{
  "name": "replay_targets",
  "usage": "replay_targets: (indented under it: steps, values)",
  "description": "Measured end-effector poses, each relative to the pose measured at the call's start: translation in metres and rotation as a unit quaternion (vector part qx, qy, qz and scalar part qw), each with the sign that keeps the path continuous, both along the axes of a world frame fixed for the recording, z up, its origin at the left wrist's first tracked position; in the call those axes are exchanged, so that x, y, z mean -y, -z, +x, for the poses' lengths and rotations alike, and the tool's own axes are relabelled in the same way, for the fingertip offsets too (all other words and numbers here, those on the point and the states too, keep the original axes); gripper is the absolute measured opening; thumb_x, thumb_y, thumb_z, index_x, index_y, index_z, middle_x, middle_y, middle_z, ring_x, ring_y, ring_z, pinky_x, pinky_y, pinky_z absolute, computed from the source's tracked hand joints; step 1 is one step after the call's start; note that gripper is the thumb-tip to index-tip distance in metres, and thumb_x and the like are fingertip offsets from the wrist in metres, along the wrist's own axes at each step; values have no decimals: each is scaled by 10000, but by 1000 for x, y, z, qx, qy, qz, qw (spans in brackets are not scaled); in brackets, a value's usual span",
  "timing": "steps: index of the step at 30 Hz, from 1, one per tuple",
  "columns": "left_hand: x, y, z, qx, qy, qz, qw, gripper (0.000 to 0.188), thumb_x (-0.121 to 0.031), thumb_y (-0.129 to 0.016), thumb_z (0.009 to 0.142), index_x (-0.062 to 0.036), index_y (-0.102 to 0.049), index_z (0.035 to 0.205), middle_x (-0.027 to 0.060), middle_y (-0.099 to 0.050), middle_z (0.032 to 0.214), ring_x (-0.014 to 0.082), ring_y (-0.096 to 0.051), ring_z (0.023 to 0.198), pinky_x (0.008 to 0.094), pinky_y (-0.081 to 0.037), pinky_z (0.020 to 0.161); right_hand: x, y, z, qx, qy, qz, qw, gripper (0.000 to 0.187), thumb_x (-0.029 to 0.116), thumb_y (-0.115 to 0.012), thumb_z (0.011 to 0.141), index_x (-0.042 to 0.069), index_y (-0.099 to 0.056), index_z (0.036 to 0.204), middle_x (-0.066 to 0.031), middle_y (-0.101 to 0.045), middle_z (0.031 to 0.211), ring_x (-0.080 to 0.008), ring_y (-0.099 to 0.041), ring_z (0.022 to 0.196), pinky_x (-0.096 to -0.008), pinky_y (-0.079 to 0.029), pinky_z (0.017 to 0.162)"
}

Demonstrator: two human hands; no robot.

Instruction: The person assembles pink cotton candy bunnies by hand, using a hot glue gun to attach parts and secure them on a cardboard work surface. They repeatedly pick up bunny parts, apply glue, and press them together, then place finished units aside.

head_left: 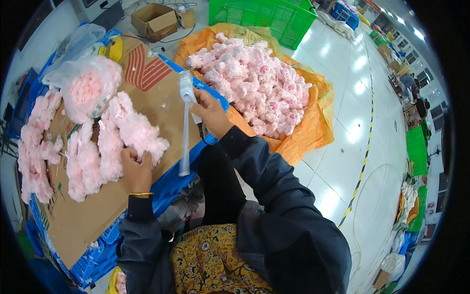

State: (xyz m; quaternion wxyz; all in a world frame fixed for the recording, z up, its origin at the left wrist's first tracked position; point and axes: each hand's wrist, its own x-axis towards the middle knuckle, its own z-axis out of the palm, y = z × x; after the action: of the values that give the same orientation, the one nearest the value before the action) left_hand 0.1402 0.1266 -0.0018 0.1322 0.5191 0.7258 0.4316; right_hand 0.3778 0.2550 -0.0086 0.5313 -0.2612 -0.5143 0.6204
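My right hand (211,111) is closed around the handle of a white hot glue gun (186,87), held above the right edge of the cardboard. A long translucent glue stick (185,142) hangs from the gun, and a cord runs below my hand. At the lower end of a fluffy pink plush piece (142,133), my left hand (137,169) pinches its edge, fingers pressed together. Several more pink plush pieces (85,159) lie in a row to the left. Behind them sits a clear plastic bag (117,73) of small pink fluffy parts.
Cardboard (81,230) covers a work surface of blue crates (100,259). Beyond it, an orange sack (320,115) lies spread under a heap of pink plush toys (259,85). A green crate (264,19) and an open carton (154,22) stand at the back. Striped tape (364,166) crosses the tiled floor.
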Motion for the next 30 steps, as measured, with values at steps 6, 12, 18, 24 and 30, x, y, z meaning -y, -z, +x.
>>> replay_targets:
  steps: [6, 12, 18, 24, 30]
  values:
    - [3, 17, -6, 87, -16, -2, 996, 220, -86, -619, 824, -64, -401, 839, 45, -386, 773, 181, -422, 706, 324, -403, 656, 1, 14, -16, -18, 23, 25, 999, 423, 136, -686, 902, 7, -545, 1280, -15, -595, 1124, -98, -547, 1032, -263, -443, 936]
    - [0, 6, 12, -47, -20, 42, 998, 227, -159, -639, 847, -55, -437, 852, 114, -431, 778, 297, -464, 720, 410, -415, 667, -13, 51, 5, -44, 27, -15, 999, 373, 101, -610, 942, 25, -538, 1300, -25, -606, 1122, -108, -563, 976, -266, -480, 839]
    - [43, -53, 14, 142, 36, 22, 989, 487, -218, -780, 815, 1, -550, 1185, 138, -642, 1046, 236, -639, 865, 354, -521, 787, 16, 2, 9, -62, 67, -71, 993, 350, 164, -614, 963, 19, -559, 1277, -74, -638, 1125, -139, -616, 956, -241, -502, 773]
    - [80, -67, -147, -84, -220, 113, 965, 417, -187, -745, 848, -9, -619, 1203, 175, -616, 1212, 323, -590, 1096, 420, -462, 952, 77, -8, 42, -320, -47, -124, 938, 579, 299, -698, 926, 0, -447, 1353, -162, -493, 1358, -304, -459, 1314, -446, -354, 1152]
    - [52, 7, -339, 145, -32, -16, 989, 540, -205, -636, 927, 12, -470, 1393, 150, -534, 1365, 237, -546, 1214, 334, -454, 1013, 135, -27, 43, -277, -193, -126, 933, 682, 429, -757, 843, -10, -518, 1307, -221, -564, 1291, -363, -536, 1252, -497, -480, 996]
